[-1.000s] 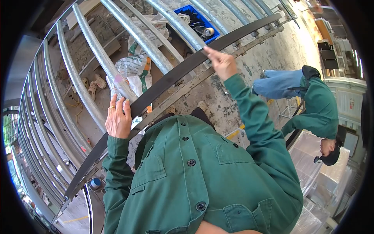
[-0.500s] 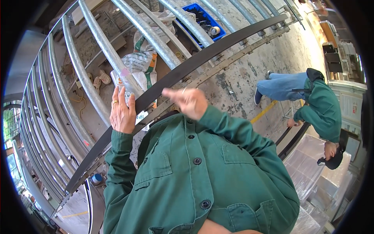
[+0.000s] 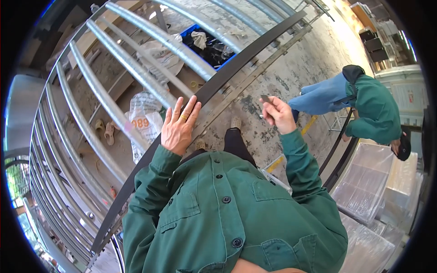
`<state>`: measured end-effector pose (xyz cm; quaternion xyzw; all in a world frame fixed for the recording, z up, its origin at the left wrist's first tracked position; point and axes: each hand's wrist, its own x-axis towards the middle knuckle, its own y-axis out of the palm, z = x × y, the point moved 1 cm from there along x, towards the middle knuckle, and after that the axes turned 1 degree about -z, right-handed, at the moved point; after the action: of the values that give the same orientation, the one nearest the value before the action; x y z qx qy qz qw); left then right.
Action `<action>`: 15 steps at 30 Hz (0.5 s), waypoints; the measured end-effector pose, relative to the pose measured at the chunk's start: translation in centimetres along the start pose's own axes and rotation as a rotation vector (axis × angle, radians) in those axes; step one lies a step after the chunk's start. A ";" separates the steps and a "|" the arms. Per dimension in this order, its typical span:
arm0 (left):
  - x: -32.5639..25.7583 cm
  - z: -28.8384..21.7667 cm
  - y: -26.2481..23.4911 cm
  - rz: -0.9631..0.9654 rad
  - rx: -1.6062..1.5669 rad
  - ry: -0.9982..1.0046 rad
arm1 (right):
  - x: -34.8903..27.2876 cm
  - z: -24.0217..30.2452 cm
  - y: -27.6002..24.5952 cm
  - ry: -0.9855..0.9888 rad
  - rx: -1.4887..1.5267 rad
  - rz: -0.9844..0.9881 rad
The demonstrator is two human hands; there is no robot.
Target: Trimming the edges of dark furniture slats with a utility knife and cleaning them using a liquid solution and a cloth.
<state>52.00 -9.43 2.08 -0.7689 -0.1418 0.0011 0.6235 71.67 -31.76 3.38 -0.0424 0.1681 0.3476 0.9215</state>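
Observation:
A long dark flat strip runs diagonally along the near edge of a rack of round metal tubes. My left hand lies flat across this strip, fingers stretched out and a ring on one of them. Off to the right, clear of the strip, my right hand is closed with the thumb pressed against the fingers. From its top pokes a small, thin dark flat piece, too small to name more exactly.
Beyond the tubes sit a blue bin of dark items and a printed white sack. A pair of clogs lies on the floor. At right, a person in a green jacket bends near plastic-wrapped stacks.
My right hand has moved from over the strip out to the right, and the thin dark piece now shows in it. My left hand has shifted up and rightward in view.

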 end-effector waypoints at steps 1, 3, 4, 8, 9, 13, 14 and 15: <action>1.4 -0.3 0.3 0.003 0.007 0.009 | 0.6 0.2 -1.7 -0.009 -0.045 -0.046; 3.9 -0.9 1.4 -0.015 0.005 0.040 | 2.0 0.6 -5.3 -0.028 -0.104 -0.120; 5.3 -1.3 1.9 -0.017 0.013 0.061 | 2.7 0.8 -7.2 -0.025 -0.127 -0.140; 10.8 -3.1 3.4 -0.021 0.007 0.105 | 6.7 2.4 -13.3 -0.067 -0.205 -0.226; 12.0 -3.6 3.7 -0.015 0.024 0.104 | 7.9 3.2 -14.8 -0.031 -0.241 -0.213; 16.7 -5.6 4.2 0.032 0.059 0.085 | 15.1 5.1 -20.5 -0.058 -0.182 -0.161; 17.7 -6.1 4.5 0.034 0.065 0.085 | 17.1 5.7 -21.7 -0.071 -0.125 -0.177; 18.5 -6.5 4.8 0.018 0.007 0.057 | 20.0 5.5 -23.8 -0.130 -0.101 -0.116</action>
<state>72.00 -12.50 2.16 -0.7678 -0.1170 -0.0148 0.6297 102.84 -36.18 0.87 -0.0759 0.0872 0.3036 0.9458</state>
